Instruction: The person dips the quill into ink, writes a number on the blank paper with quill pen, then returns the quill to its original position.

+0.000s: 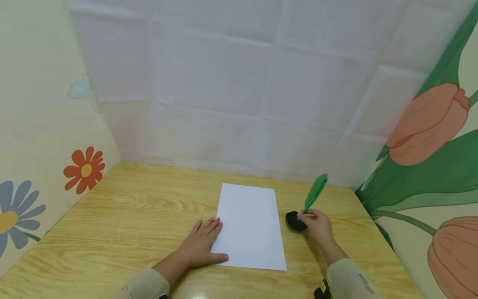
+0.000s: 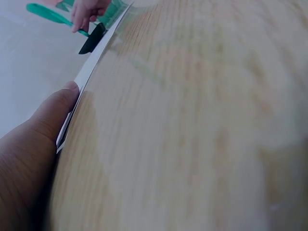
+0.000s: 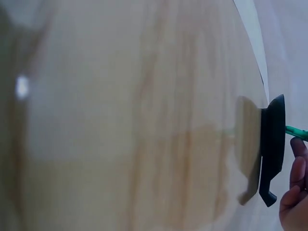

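Nearest the camera, the left hand lies flat on the wooden table, fingers straight and close together, its thumb and fingertips pressing on the left edge of a white sheet of paper; the left wrist view shows the thumb resting right at that paper edge. The sheet lies flat in the middle of the table, its long sides running away from the person. Just to the right of it, the right hand has its fingers curled, pinching the shaft of a green feather quill, which stands tilted up and to the right. The quill's lower end meets a small black holder that sits on the table just beside the paper's right edge; the right wrist view shows this holder and the fingertips next to it. Farther back stands a white tiled wall, with flower-patterned panels at either side.
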`<state>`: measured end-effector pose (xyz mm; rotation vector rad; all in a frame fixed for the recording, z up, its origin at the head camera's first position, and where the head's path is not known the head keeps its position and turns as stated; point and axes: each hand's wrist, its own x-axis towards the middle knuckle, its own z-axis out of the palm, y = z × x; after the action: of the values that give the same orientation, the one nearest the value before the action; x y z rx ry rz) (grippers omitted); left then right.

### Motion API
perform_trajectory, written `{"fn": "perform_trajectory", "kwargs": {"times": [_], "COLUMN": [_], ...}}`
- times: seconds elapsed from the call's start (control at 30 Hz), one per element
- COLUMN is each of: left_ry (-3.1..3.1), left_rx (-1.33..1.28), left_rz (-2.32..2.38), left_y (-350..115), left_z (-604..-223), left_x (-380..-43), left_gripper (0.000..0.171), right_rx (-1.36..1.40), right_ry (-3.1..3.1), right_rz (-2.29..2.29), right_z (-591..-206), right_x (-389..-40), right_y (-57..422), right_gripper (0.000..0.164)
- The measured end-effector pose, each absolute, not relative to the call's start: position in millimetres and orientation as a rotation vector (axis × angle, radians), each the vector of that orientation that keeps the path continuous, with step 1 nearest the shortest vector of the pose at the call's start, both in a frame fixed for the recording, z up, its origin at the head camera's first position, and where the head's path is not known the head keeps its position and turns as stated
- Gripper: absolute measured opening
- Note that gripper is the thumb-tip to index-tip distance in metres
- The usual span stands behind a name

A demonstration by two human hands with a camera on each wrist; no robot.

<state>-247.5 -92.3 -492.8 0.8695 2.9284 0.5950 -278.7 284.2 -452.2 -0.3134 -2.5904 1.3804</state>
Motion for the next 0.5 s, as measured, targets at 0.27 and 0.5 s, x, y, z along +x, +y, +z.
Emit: {"fn": "perform_trajectory", "kwargs": {"times": [0.27, 0.5], "left_ry": [2.935, 2.941], "left_rx": [0.873, 0.871], "left_rz": [0.591, 0.582], "left_y": [-91.2, -90.9], "left_z": [-491.3, -490.7], "left_x": [-245.7, -245.8], "left_gripper": [0.104, 0.104], "right_rx": [-0.274, -0.266], "right_ry": [-2.631, -2.667], "right_rz": [1.327, 1.245], "right_z": [-455.3, -458.1], "right_x": [-279.6, -280.8], "right_y": [283.4, 281.3], "right_gripper": [0.033, 0.031]}}
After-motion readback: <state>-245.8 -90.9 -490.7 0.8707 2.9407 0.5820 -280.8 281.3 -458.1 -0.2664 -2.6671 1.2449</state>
